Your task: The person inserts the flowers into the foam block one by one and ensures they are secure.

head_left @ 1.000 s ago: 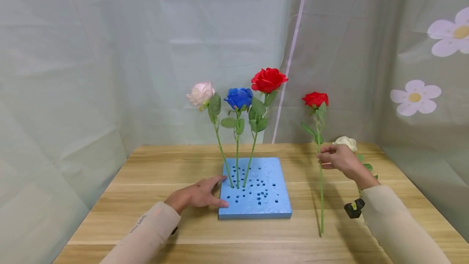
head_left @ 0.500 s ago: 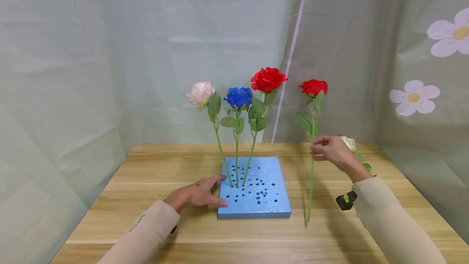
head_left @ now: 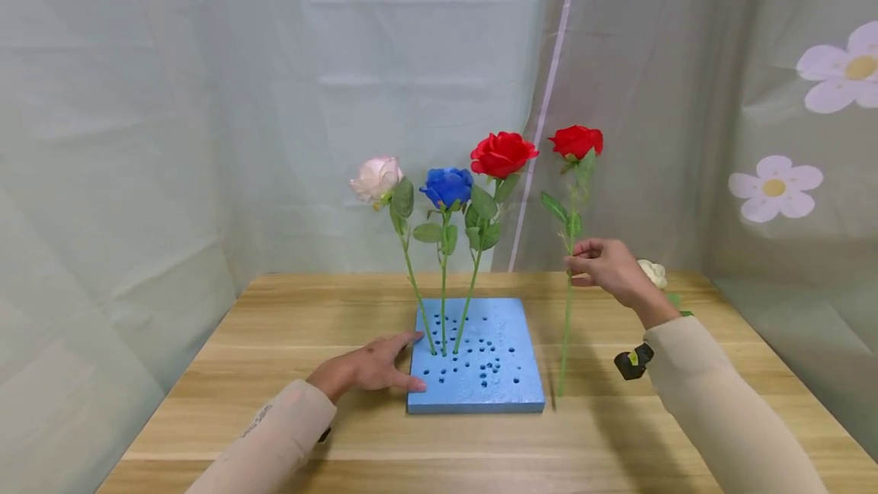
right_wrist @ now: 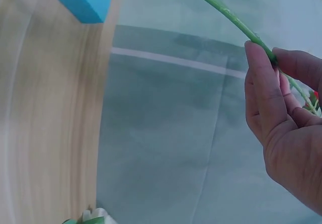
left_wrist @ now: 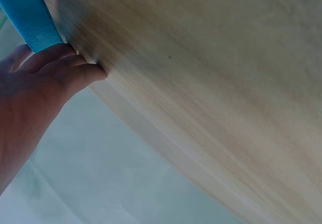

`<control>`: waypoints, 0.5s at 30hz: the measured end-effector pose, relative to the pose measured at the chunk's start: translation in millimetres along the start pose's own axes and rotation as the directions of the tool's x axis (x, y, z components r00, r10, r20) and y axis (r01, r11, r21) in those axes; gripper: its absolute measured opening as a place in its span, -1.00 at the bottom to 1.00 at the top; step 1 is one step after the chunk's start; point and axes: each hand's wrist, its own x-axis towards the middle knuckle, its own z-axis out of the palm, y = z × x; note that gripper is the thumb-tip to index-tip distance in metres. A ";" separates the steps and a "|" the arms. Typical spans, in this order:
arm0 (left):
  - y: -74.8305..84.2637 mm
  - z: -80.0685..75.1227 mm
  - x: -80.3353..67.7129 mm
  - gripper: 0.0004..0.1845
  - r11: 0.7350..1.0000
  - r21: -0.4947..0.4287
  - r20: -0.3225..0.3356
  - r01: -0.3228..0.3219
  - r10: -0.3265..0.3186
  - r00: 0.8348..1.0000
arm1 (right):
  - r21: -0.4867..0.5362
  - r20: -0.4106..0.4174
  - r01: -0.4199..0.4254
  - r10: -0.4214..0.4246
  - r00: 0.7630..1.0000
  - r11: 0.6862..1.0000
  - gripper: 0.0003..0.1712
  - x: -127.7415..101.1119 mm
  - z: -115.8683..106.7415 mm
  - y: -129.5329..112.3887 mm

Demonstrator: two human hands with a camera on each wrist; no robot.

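My right hand [head_left: 607,269] pinches the green stem [right_wrist: 226,12] of a red artificial rose [head_left: 577,142] between thumb and fingertips. The rose is upright, its lower stem end just right of the blue foam board [head_left: 494,395]. My left hand [head_left: 373,364] rests against the board's left side, thumb on its near left corner and fingers along the edge; the left wrist view shows the fingers [left_wrist: 75,73] beside the blue block. Standing in the board's holes are a pale pink rose [head_left: 377,178], a blue rose [head_left: 447,187] and another red rose [head_left: 504,155].
A white rose [head_left: 652,273] lies on the wooden table [head_left: 329,441] behind my right wrist, partly hidden. Several open holes dot the board's right half. Grey-green curtains [head_left: 411,36] hang behind and at both sides of the table.
My right hand has lifted the red rose and carried it leftward, closer to the board. My left hand and the three standing roses have stayed in place.
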 end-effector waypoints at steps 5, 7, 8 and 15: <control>-0.6 0.2 -0.3 0.04 1.000 0.006 -0.004 -0.010 0.010 1.000 | -0.005 -0.007 0.016 -0.016 1.000 1.000 -0.68 4.1 4.5 -7.1; -1.2 0.1 -0.2 0.04 1.000 0.007 -0.005 -0.012 0.012 1.000 | -0.003 -0.008 0.016 -0.016 1.000 1.000 -0.70 5.5 6.1 -8.7; -1.6 0.1 0.1 0.04 1.000 0.007 -0.004 -0.016 0.016 1.000 | 0.000 -0.008 0.014 -0.014 1.000 1.000 -0.70 6.1 7.0 -9.5; -2.7 1.1 0.8 0.03 0.999 0.014 -0.006 -0.030 0.030 1.000 | -0.006 -0.013 0.039 -0.039 0.999 0.999 -0.72 8.1 14.2 -17.5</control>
